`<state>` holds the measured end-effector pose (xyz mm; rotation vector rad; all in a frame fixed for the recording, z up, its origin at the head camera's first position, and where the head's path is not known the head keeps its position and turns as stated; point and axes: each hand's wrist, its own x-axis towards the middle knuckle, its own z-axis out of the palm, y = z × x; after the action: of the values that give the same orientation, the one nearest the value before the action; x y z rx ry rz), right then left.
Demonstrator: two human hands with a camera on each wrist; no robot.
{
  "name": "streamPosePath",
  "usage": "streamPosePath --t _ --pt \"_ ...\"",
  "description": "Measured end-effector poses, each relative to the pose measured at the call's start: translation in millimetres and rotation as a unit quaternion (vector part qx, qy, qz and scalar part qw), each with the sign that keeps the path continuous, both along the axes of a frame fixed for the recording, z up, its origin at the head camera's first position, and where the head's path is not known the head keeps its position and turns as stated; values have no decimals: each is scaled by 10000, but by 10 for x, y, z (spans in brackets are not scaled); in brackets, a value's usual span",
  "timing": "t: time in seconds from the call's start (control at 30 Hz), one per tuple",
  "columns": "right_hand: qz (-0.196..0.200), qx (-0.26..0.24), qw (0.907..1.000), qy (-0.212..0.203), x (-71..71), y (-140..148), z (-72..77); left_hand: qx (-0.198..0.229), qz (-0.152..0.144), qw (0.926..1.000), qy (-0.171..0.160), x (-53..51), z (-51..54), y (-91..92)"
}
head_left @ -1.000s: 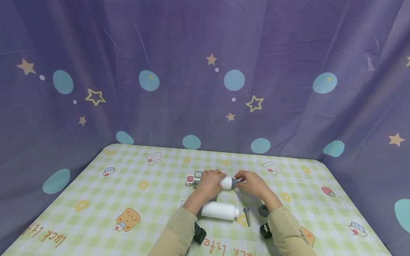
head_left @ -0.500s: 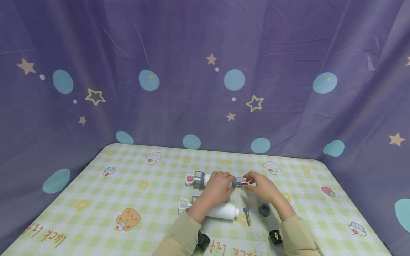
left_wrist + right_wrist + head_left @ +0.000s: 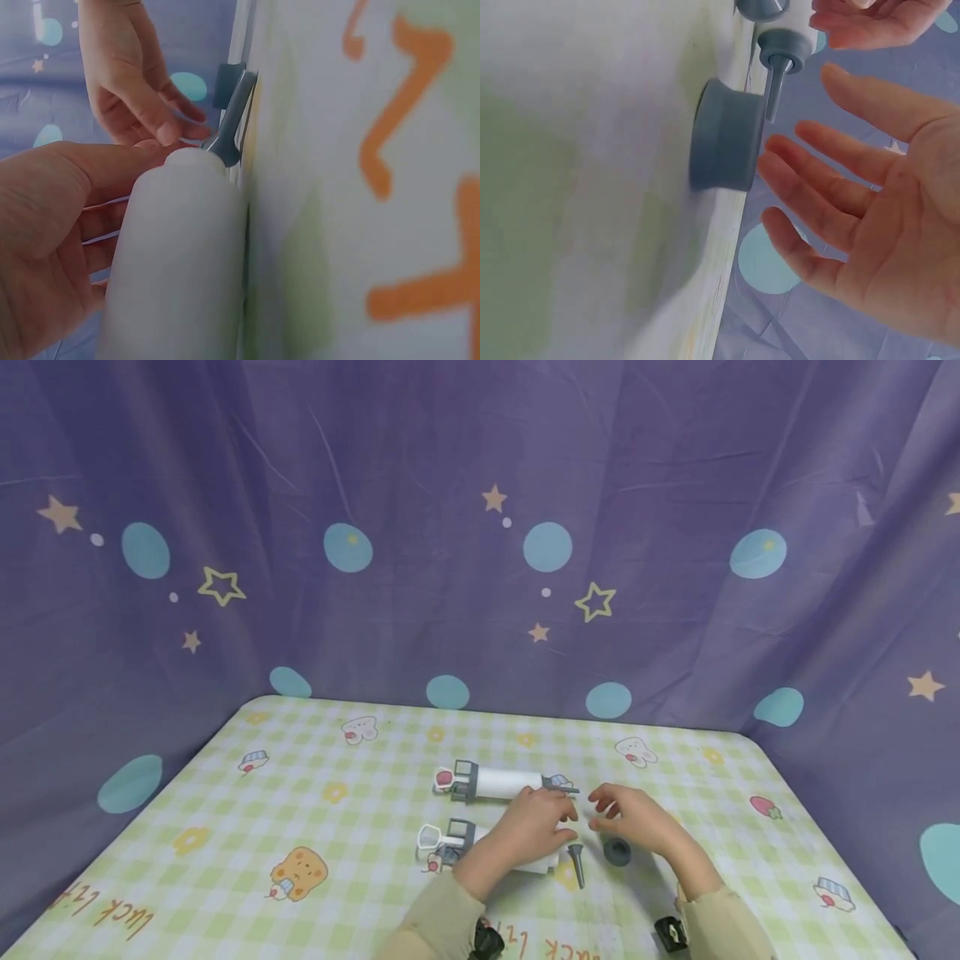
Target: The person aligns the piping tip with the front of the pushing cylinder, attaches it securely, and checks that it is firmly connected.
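Note:
A white tube with a grey nozzle [image 3: 510,783] lies at the back, a white-and-grey handle at its left end. Nearer, a second white tube [image 3: 538,865] lies partly hidden under my left hand [image 3: 534,823], which hovers over it with loosely bent fingers and holds nothing. A loose grey nozzle [image 3: 576,865] lies just right of that tube. My right hand [image 3: 633,818] is above a round grey ring [image 3: 617,852], its fingers apart and empty; the right wrist view shows the ring [image 3: 729,136] beside the spread fingers [image 3: 817,191].
A green-and-white checked cloth [image 3: 375,893] with printed pictures covers the table. Behind it hangs a purple curtain [image 3: 450,485] with stars and dots. Black wrist devices sit at both sleeves [image 3: 486,940].
My left hand has let go of the back tube and moved toward the front one. My right hand has drawn away from the back nozzle, toward the ring.

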<state>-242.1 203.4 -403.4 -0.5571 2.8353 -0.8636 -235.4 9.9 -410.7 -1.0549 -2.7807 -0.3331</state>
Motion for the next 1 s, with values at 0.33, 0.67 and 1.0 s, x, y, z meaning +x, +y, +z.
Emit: streamPosePath --t 0.33,0.67,1.0 --pt "192 185 9988 -421 81 97 -26 -440 -96 9990 -28 42 -63 94" --pt "127 341 9977 -570 116 157 -62 -640 -86 9979 58 53 -97 136" --pt "35 341 9970 -699 129 156 -52 -938 -37 9956 59 70 -94 172"
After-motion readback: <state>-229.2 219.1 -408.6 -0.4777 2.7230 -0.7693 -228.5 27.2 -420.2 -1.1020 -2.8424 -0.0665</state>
